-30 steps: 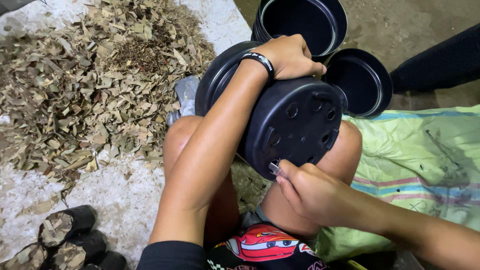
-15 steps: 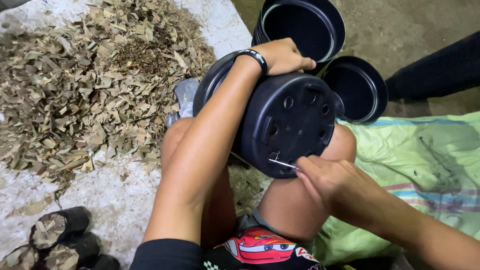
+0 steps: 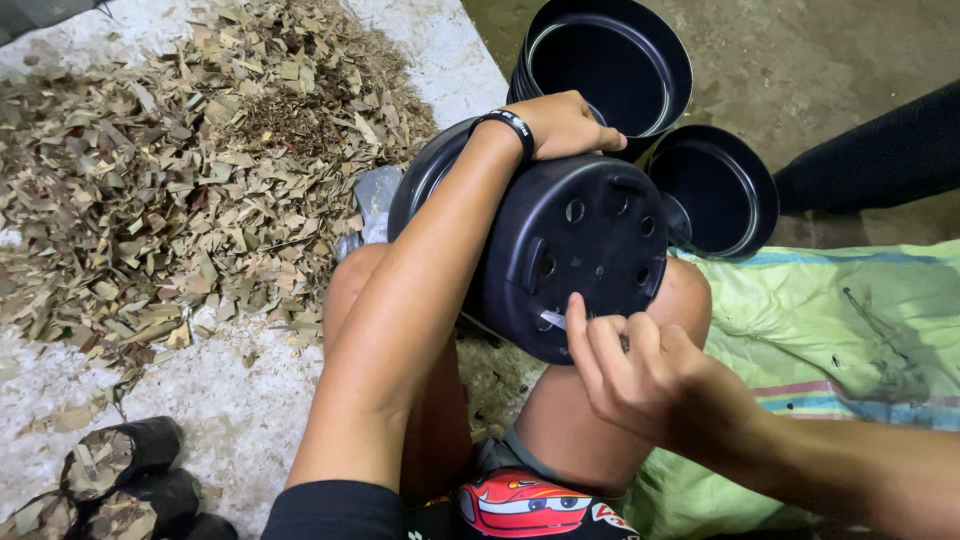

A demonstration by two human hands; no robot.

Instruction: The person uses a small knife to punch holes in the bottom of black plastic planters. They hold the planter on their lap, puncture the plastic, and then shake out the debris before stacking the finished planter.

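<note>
A black plastic plant pot (image 3: 580, 250) lies on its side across my knees, its holed bottom facing me. My left hand (image 3: 565, 122) grips the pot's far rim, with a black band on the wrist. Against the lower edge of the pot's bottom, my right hand (image 3: 650, 375) pinches a thin pale strip (image 3: 553, 319), the strip's tip close to one of the holes. What the strip is made of I cannot tell.
Two more black pots (image 3: 610, 60) (image 3: 715, 190) stand open beyond my knees. A heap of dry leaves (image 3: 180, 170) covers the pale floor at left. Small filled black bags (image 3: 120, 480) lie at bottom left. A green woven sack (image 3: 840, 350) spreads at right; another person's dark-clad limb (image 3: 880, 150) lies at right.
The pot has turned so that its bottom faces me more squarely. My right hand has risen from below the pot to its lower edge, bringing the strip against the bottom.
</note>
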